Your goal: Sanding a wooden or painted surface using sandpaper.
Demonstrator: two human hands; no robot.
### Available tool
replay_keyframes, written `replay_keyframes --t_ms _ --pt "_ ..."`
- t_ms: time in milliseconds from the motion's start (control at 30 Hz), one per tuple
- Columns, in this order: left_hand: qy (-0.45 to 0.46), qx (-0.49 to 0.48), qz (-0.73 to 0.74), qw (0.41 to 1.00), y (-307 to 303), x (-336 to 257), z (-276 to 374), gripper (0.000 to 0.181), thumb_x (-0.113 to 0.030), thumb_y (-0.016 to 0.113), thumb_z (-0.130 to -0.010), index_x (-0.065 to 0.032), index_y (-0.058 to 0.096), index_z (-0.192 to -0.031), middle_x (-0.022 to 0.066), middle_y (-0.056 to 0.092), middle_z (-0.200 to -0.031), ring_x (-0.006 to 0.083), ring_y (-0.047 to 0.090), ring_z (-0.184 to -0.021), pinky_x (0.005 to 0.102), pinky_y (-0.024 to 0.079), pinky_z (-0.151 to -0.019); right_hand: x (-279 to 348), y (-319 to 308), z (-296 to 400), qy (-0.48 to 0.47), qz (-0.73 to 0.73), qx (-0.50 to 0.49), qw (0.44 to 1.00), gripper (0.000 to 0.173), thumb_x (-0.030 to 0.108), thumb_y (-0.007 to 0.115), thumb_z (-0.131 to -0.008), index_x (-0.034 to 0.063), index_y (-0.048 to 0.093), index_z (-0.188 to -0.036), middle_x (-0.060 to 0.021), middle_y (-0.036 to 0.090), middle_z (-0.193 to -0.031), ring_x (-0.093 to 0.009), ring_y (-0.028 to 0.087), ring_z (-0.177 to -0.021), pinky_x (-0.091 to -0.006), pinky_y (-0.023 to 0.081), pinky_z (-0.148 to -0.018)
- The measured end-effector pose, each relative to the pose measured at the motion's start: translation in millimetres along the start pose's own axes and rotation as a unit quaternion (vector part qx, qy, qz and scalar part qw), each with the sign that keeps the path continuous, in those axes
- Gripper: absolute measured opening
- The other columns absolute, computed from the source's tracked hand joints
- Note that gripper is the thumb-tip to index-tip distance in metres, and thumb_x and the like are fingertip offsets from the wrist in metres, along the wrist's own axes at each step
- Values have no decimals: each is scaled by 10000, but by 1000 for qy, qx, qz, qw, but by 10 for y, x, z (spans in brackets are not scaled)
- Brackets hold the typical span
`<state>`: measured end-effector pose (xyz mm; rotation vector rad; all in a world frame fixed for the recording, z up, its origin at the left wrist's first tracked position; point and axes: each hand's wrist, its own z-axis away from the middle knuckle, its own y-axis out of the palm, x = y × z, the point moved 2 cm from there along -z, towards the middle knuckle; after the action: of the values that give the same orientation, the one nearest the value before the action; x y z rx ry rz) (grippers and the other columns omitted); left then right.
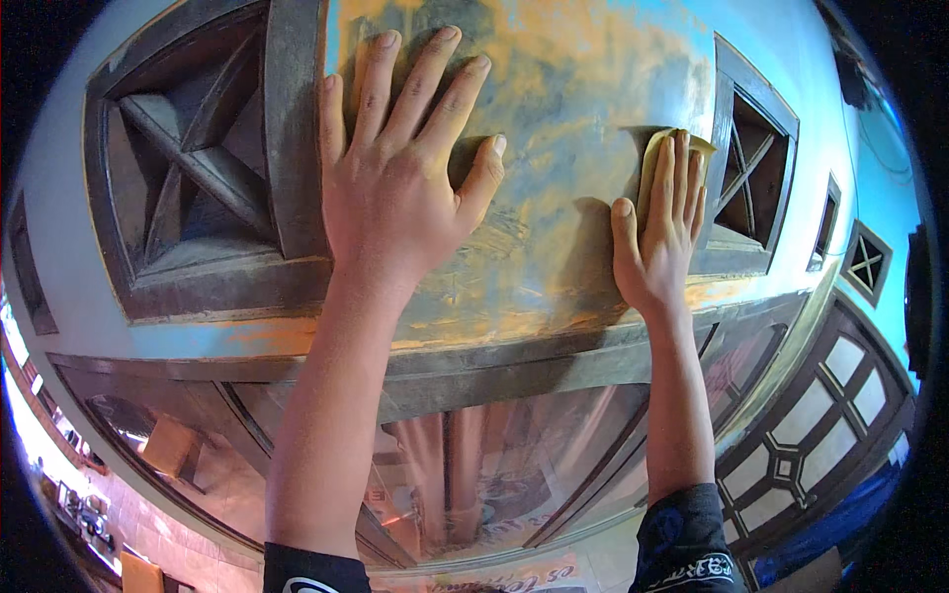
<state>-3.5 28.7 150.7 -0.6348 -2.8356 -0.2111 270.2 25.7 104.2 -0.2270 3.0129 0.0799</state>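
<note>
A wall patch (541,185) before me is blotched orange, grey and blue, with scuff marks low down. My left hand (400,178) rests on its left part, fingers spread and nothing visible in it. Farther right, my right hand (663,222) presses a yellowish sheet, apparently sandpaper (651,167), against the wall with its fingers. The sheet's upper right corner curls out near a wooden vent frame (758,159). Part of the sheet is hidden under the fingers. Both arms reach upward from dark sleeves.
On the left is a larger dark wooden vent frame (296,126) with crossed slats. A wooden beam (474,378) runs beneath the patch, above glass windows (489,459) with reflections. A panelled door (808,437) stands at lower right. Tiled floor (167,537) shows at lower left.
</note>
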Motion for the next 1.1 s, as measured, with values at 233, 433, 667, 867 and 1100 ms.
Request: replay_keyframes --t_ms 233,433,667,867,1100 --pt "9 -25 12 1000 58 -29 -28 535 -410 659 -934 -221 638 -1435 -5 502 -1599 325 391 -1513 599 216 -1254 -313 -31 -800 -7 22 -24 999 781 563 478 -1059 86 314 -1656 -138 241 -1741 -390 189 -1605 -543 111 -1284" --pt "12 -20 2 1000 34 11 13 534 -403 662 -934 -219 638 -1434 -3 504 -1599 326 392 -1513 598 217 -1253 1 -54 100 14 12 37 999 801 475 524 -1037 69 256 -1673 -152 221 -1747 -415 151 -1611 -555 91 -1284" --pt "16 -2 5 1000 -14 -31 -47 557 -391 645 -968 -233 593 -1499 3 483 -1625 351 385 -1519 581 220 -1246 -423 -51 -660 37 -3 -13 999 790 553 478 -1054 101 281 -1672 -117 212 -1754 -371 147 -1619 -525 93 -1292" --pt "18 -5 -11 1000 -22 -6 -13 560 -389 650 -966 -239 590 -1502 1 483 -1626 348 386 -1519 585 223 -1243 41 -11 30 5 12 25 1000 811 478 542 -1030 46 273 -1661 -192 234 -1734 -442 171 -1601 -578 98 -1277" --pt "7 1 3 1000 3 -72 -36 566 -382 652 -969 -242 580 -1512 -8 473 -1634 337 372 -1532 575 230 -1246 -271 -65 -779 -7 13 -17 1000 824 599 486 -1047 88 295 -1664 -148 253 -1735 -367 193 -1607 -534 114 -1284"
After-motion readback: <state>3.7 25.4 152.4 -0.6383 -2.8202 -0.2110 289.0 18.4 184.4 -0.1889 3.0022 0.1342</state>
